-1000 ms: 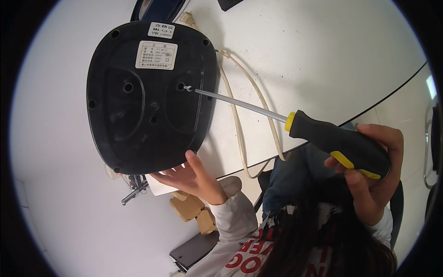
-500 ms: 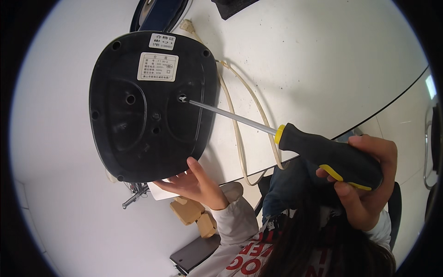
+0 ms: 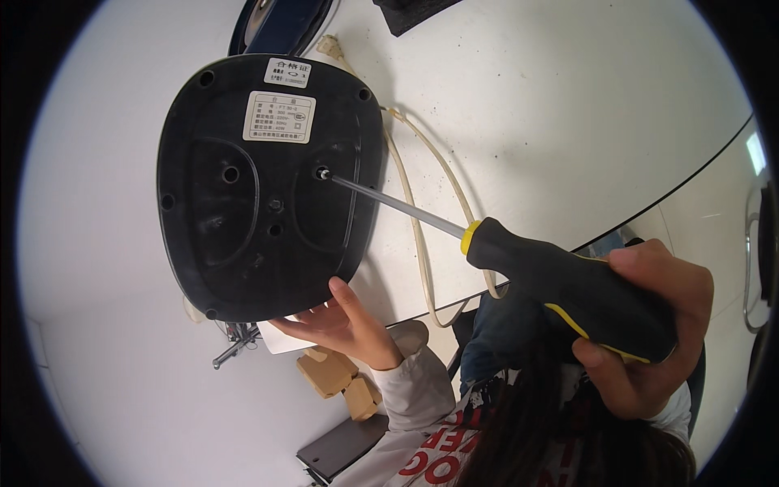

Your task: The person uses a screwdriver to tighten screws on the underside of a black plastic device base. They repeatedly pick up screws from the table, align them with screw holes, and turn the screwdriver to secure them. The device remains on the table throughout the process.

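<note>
A black plastic appliance base point(image 3: 211, 260) stands tilted with its underside toward me, showing two white labels and several round holes. My left hand point(image 3: 349, 329) grips its lower edge, thumb on the underside and the other fingers partly hidden behind it. In my right hand point(image 3: 649, 325) is a screwdriver point(image 3: 560, 280) with a black and yellow handle, held near the handle's butt end. Its steel shaft points left, and the tip sits at the hole right of the base's middle. Something small and shiny shows at the tip; I cannot tell whether it is a screw.
A cream power cord point(image 3: 442, 166) loops over the white table point(image 3: 552, 105) right of the base, its plug near the top. Behind the base lies a dark blue rounded object point(image 3: 284, 24). A black item point(image 3: 414, 12) rests at the far edge. Cardboard boxes point(image 3: 329, 373) stand below the table.
The screwdriver tip has gone deeper into the hole, and the handle has moved slightly left. My right hand's grip on the handle has shifted. The base and left hand are almost still.
</note>
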Demonstrator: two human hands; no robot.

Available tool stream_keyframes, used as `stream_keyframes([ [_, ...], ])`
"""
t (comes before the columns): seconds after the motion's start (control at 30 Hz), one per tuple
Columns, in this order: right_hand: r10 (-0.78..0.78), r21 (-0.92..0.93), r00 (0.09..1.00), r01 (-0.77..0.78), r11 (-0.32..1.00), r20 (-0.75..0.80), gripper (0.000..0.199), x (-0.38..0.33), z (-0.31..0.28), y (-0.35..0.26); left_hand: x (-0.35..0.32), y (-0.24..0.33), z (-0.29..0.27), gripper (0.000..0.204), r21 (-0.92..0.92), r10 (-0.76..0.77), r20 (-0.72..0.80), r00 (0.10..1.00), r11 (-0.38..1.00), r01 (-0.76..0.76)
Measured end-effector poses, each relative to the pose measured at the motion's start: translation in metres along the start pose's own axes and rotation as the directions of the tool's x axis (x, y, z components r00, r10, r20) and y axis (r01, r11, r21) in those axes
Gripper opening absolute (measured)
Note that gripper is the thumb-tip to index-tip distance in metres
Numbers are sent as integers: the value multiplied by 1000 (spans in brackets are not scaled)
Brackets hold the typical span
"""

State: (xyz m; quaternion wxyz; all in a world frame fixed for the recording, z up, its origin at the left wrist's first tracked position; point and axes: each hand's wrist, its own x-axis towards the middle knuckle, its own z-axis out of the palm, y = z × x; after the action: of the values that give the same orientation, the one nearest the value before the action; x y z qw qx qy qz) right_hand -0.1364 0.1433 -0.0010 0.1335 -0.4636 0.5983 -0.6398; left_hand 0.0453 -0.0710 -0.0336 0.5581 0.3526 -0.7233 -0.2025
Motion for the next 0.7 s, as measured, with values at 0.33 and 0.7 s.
stream_keyframes([
  [0.33,-8,-12,999,8,1000,-33,55,-1,1,5,0,1,1,79,12,-1,6,1000,1000,1],
  [0.7,-23,17,1000,24,1000,-12,56,1,1,6,0,-7,-1,80,65,58,-1,998,996,-58],
])
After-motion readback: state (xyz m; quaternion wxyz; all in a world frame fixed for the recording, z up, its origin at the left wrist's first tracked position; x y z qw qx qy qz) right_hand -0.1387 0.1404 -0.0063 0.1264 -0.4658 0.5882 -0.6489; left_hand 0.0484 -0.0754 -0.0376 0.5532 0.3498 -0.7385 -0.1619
